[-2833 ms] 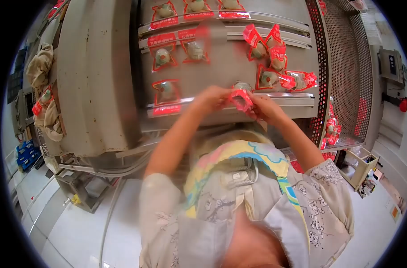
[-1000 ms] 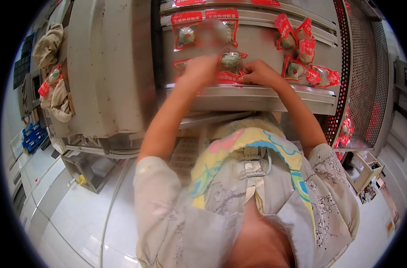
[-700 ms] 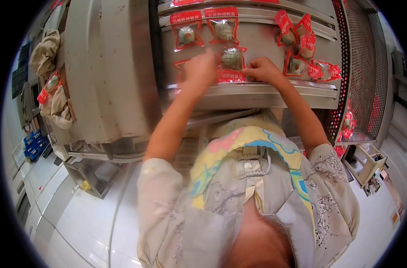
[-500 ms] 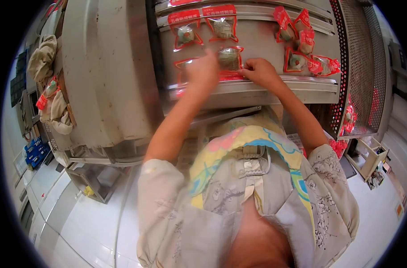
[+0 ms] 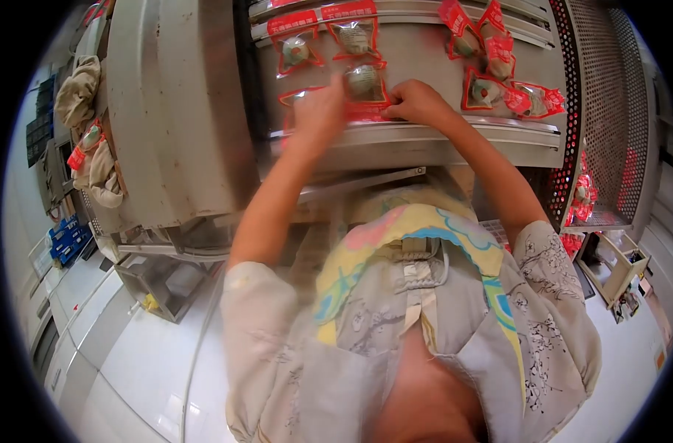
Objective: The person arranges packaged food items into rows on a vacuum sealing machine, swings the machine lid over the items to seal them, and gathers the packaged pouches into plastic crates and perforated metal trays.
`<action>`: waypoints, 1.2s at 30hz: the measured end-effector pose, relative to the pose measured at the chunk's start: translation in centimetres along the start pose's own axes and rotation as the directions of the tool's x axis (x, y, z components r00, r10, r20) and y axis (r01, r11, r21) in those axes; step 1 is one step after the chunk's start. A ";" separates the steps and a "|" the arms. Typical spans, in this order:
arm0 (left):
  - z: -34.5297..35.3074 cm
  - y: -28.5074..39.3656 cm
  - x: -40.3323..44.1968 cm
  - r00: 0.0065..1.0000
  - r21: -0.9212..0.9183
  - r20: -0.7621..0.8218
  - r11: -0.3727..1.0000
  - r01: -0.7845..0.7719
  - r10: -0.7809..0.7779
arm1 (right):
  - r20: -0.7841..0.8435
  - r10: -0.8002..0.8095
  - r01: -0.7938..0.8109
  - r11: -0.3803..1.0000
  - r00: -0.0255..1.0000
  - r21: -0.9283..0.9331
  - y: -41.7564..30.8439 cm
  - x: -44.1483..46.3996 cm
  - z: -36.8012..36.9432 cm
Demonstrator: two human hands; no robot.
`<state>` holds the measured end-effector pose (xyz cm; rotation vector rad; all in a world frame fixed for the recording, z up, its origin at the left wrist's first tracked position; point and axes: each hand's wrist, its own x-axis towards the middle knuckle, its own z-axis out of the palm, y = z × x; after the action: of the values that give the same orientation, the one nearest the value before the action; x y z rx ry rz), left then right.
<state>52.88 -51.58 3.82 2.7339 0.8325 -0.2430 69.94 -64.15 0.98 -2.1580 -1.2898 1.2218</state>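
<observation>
A clear packet with a red border and a greenish egg-like ball lies flat on the metal surface, its red printed end towards me by the slotted rail. My right hand pinches that packet's lower right corner between thumb and fingers. At the packet's left side is my left hand, blurred, its fingertips too smeared to make out. It partly covers another packet. Just beyond lie two similar flat packets, one on the left and one on the right.
Several packets with twisted red ends are bunched on the right of the metal surface. A perforated metal bin stands further right. A broad metal housing is on the left, with beige cloths beyond it.
Earlier both hands held a packet by its red end near the front rail. It now lies flat beside the lower left packet. Lately the hands have stayed beside it while the view shifted slightly.
</observation>
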 end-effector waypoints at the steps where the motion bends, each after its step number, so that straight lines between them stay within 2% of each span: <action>1: -0.1 0.1 0.1 1.000 0.027 0.005 1.000 -0.015 0.014 | 0.018 -0.016 0.016 1.000 1.000 -0.017 -0.1 0.1 -0.2; 4: -0.7 -0.7 0.4 0.992 -0.104 0.109 0.993 -0.054 0.065 | 0.113 -0.082 0.085 0.996 0.990 -0.024 0.1 0.3 -0.8; 5: -1.1 -1.0 0.5 0.985 -0.155 0.164 0.988 -0.020 0.045 | 0.152 -0.107 0.111 0.994 0.983 -0.018 0.2 0.4 -1.1; 7: -2.0 -1.1 0.6 0.961 -0.249 0.277 0.967 0.056 0.016 | 0.225 -0.077 0.053 0.992 0.971 0.112 0.5 0.6 -1.6; 8: -2.3 -0.8 0.7 0.960 -0.265 0.281 0.962 0.069 0.008 | 0.262 -0.066 0.020 0.985 0.963 0.173 0.6 0.6 -1.7; 10: -2.7 -0.4 0.5 0.958 -0.300 0.287 0.948 0.101 -0.011 | 0.259 -0.061 0.020 0.987 0.964 0.161 0.7 0.8 -1.6; 13: -1.3 -0.3 0.7 0.966 -0.272 0.259 0.957 0.099 -0.026 | 0.264 -0.028 -0.003 0.993 0.964 0.117 0.3 0.6 -1.8; 16: -1.4 0.0 0.9 0.954 -0.168 0.291 0.977 0.130 -0.077 | 0.285 0.006 -0.041 0.992 0.959 0.119 0.4 0.8 -1.8; 19: -1.0 0.9 1.8 0.975 -0.026 0.201 0.995 0.098 -0.091 | 0.274 0.033 -0.063 0.993 0.961 0.100 0.3 0.6 -2.2; 23: -0.7 1.3 2.2 0.976 -0.105 0.201 0.993 -0.063 0.083 | 0.262 0.037 -0.051 0.998 0.964 0.045 1.6 0.3 -3.1; 26: -0.5 1.1 1.9 0.974 -0.147 0.200 0.986 -0.074 0.103 | 0.312 0.059 -0.112 0.982 0.948 0.155 1.9 0.1 -3.1; 29: -1.4 0.7 1.3 0.973 -0.101 0.219 0.994 -0.048 0.069 | 0.267 -0.009 -0.015 0.996 0.964 0.085 0.6 0.4 -2.2; 32: -1.3 -0.2 0.8 0.962 -0.039 0.254 0.995 -0.092 0.099 | 0.298 0.031 -0.066 0.992 0.954 0.108 0.2 0.8 -1.9; 33: -1.0 -0.3 0.5 0.967 -0.087 0.204 0.987 -0.135 0.150 | 0.269 0.008 -0.031 0.996 0.963 0.080 0.1 0.5 -2.2; 36: -0.4 0.6 0.9 0.963 -0.112 0.183 0.978 -0.178 0.196 | 0.287 0.069 -0.081 0.996 0.956 0.033 1.8 0.7 -2.6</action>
<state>54.01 -51.42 4.14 2.6258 0.5163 -0.4106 73.13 -64.16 0.91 -2.0721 -1.2843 1.6263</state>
